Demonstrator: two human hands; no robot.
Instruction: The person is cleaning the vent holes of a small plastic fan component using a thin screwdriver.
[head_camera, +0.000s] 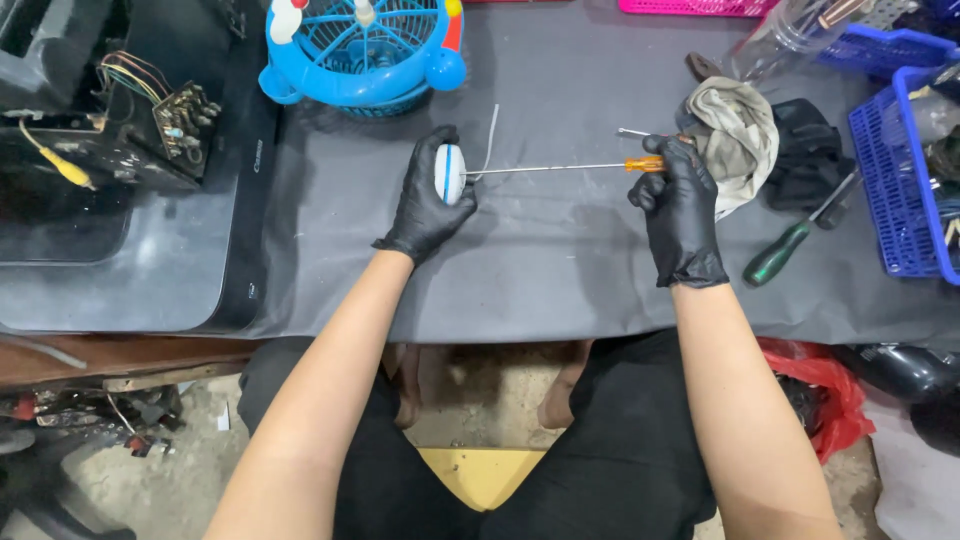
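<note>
Left hand (428, 200) grips white part (451, 173), right hand (681, 205) screwdriver (560, 168)

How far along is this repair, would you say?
Looks like mid-job. Done: tools are laid out, with a green screwdriver and a rag set aside. In hand: the left hand holds a small white part while the right hand drives a long orange screwdriver into it. Left: the blue fan sits untouched behind.

Matt grey cloth over the table (560, 290), glossy white plastic casing (450, 173), thin bare-metal screwdriver shaft (545, 169) — translucent orange plastic handle, crumpled beige rag (738, 135) near the right edge — soft cloth
</note>
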